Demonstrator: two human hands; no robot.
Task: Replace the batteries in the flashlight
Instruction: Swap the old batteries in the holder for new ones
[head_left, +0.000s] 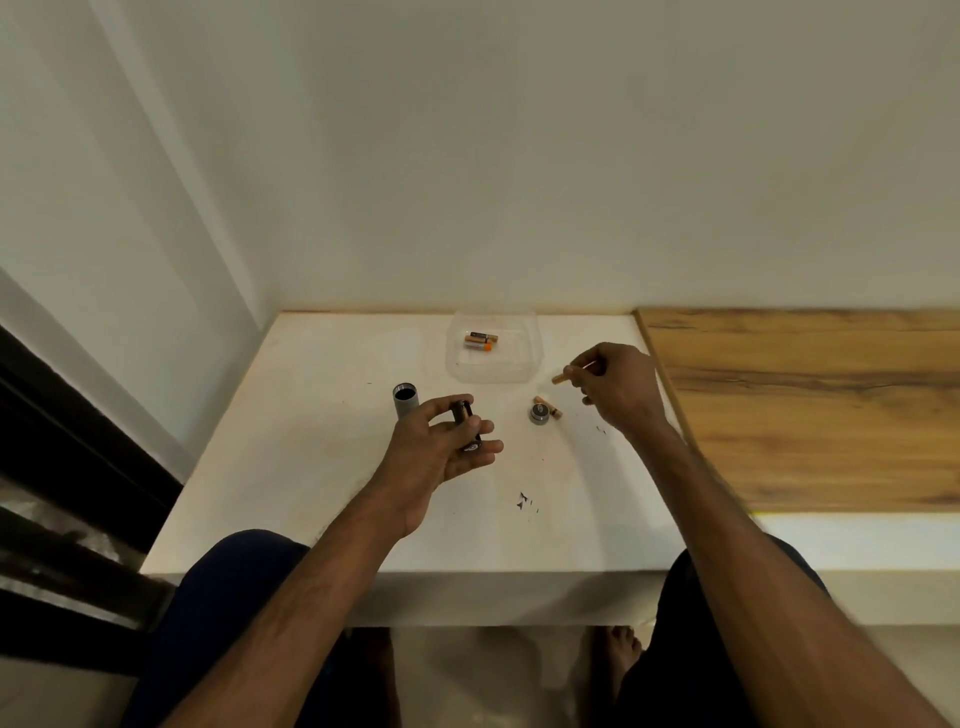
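My left hand (441, 447) grips a dark cylindrical battery holder (465, 423) above the white table. Just left of it the grey flashlight body (404, 399) lies with its open end facing away. My right hand (615, 387) pinches a small copper-coloured battery (563, 375) over the table. Below that hand sits the round grey flashlight cap (539, 414), with another battery (548, 406) lying against it. A clear plastic tray (522, 364) at the back holds a few batteries (480, 341).
The white table (322, 467) stands against the wall. A wooden surface (810, 405) adjoins it on the right. Small dark specks (523, 501) lie on the table between my arms. My knees are under the front edge.
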